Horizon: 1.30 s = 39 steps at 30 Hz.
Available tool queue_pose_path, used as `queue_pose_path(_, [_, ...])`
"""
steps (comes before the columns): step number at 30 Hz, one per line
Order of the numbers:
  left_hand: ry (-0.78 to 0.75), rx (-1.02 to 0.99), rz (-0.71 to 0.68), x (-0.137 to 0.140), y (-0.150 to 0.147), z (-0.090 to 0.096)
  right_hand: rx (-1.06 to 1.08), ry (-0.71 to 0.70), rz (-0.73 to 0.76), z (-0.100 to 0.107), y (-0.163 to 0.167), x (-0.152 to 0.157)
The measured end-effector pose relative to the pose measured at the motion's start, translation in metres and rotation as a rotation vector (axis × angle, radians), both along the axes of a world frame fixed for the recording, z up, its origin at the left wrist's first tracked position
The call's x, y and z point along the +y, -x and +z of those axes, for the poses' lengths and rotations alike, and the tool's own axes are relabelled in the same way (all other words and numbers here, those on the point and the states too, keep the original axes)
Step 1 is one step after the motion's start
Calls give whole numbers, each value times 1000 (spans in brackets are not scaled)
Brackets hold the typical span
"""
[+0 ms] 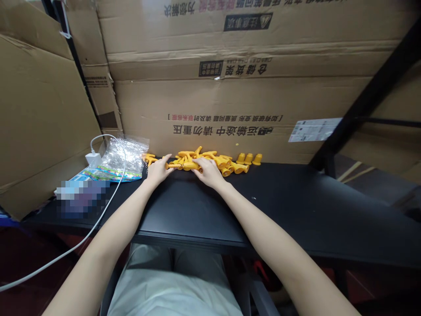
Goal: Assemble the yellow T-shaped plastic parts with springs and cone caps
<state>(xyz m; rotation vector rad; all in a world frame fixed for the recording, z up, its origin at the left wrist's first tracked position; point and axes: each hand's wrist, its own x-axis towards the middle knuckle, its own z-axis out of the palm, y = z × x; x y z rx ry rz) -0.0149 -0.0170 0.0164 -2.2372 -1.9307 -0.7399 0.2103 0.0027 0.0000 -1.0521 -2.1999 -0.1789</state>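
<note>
My left hand is closed on a slim yellow plastic piece, pinched between thumb and fingers. Close by on its right, my right hand grips a thicker yellow plastic piece from the side. The two pieces point toward each other; whether they touch is too small to tell. Behind and right of my hands lies a pile of yellow plastic pieces, some T-shaped, others flared like cones. More yellow T-shaped pieces lie just beyond my left hand. My palms and some fingertips are hidden.
Three yellow cup-shaped pieces stand upright at the right, against the cardboard wall behind the black table. At left are a clear plastic bag, a white charger and its white cable, which hangs over the table's front edge.
</note>
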Motion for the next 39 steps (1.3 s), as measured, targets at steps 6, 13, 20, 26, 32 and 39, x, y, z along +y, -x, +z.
queue_pose_path(6, [-23, 21, -208, 4, 1, -4, -24, -19, 5, -1, -1, 0])
queue_pose_path(13, [-16, 81, -207, 2, 2, -2, 49, -32, -6, -4, -4, 7])
queue_pose_path(20, [-72, 10, -219, 2, 0, -1, 213, 30, 42, -9, -3, 14])
queue_pose_path(26, [-14, -115, -294, 6, 2, -6, 415, 218, 126, -15, -5, 23])
queue_pose_path(32, [17, -208, -326, 14, 9, -8, 569, 448, 307, -14, -5, 26])
queue_pose_path(39, [-23, -278, -404, 17, 9, -10, 686, 610, 305, -1, -9, 18])
